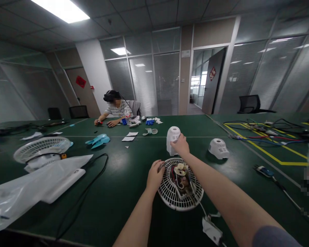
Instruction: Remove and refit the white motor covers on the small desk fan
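My right hand (181, 146) is closed on a white plastic motor cover (173, 133) that stands upright, with its rounded, vented end on top. My left hand (155, 176) grips the left rim of a white round fan grille (167, 198) lying in front of me. On the grille sits an exposed motor housing (181, 169) with wires and pale round parts. A white cord runs from it to a small white switch box (211, 230) near the table edge. To the right of my right hand lies a second vented white cover (218, 149).
On the left are another fan grille (42, 149), a plastic-wrapped white part (43, 181) and a black cable (89, 181). Light-blue fan blades (98, 140) and paper lie farther back. Across the green table (123, 212), a co-worker (118, 108) handles a tool. A plug (265, 170) lies right.
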A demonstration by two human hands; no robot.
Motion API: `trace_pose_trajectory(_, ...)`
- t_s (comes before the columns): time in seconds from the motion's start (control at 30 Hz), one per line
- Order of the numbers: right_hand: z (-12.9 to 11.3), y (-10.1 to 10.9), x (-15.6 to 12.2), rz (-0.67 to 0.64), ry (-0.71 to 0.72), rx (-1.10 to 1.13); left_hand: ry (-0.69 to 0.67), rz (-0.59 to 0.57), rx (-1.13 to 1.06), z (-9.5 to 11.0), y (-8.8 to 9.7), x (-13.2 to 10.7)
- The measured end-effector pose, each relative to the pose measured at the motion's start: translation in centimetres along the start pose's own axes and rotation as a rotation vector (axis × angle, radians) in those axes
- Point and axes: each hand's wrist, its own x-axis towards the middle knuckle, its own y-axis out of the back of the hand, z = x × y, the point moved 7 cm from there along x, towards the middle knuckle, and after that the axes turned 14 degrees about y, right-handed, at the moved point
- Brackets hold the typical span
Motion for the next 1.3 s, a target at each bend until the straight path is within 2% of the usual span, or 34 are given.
trace_pose_trajectory(0.1,-0.6,-0.1,-0.1,0.042,0.024,-0.006,-0.01,-0.104,-0.057,-1.4,-0.8,0.6)
trace_pose_trajectory(0.2,-1.4,0.8,0.1,0.092,0.048,0.003,-0.009,-0.133,-0.086,-1.9,-0.9,1.1)
trace_pose_trajectory(0.27,-1.7,2.5,0.1,0.14,0.06,0.01,-0.005,-0.132,-0.094,-2.0,-0.9,1.4)
trace_pose_trajectory(0.33,-1.8,5.2,-0.6,0.214,0.081,0.035,-0.008,-0.137,-0.114,-2.0,-0.8,1.4)
trace_pose_trajectory(0.43,-1.8,9.5,-4.0,0.302,0.126,0.168,-0.022,-0.13,-0.16,-2.0,-0.8,1.5)
trace_pose_trajectory(0.5,-2.1,11.4,-7.7,0.262,0.147,0.262,-0.024,-0.124,-0.185,-2.0,-0.7,1.5)
trace_pose_trajectory(0.57,-2.8,12.2,-11.9,0.167,0.153,0.278,-0.024,-0.12,-0.203,-2.1,-0.7,1.4)
trace_pose_trajectory(0.67,-4.2,12.4,-17.1,0.079,0.144,0.161,-0.042,-0.113,-0.229,-2.0,-0.6,1.1)
trace_pose_trajectory(0.77,-5.7,11.9,-19.4,0.051,0.173,0.008,-0.061,-0.115,-0.272,-1.9,-0.2,0.6)
trace_pose_trajectory(0.87,-6.6,10.8,-19.9,-0.032,0.195,-0.105,-0.053,-0.116,-0.293,-1.9,0.0,0.1)
trace_pose_trajectory(0.97,-6.5,10.0,-20.2,-0.097,0.177,-0.191,-0.054,-0.121,-0.269,-1.8,0.0,-0.1)
trace_pose_trajectory(1.3,-5.7,8.9,-21.5,-0.103,0.202,-0.268,-0.061,-0.151,-0.25,-1.4,-0.2,-0.2)
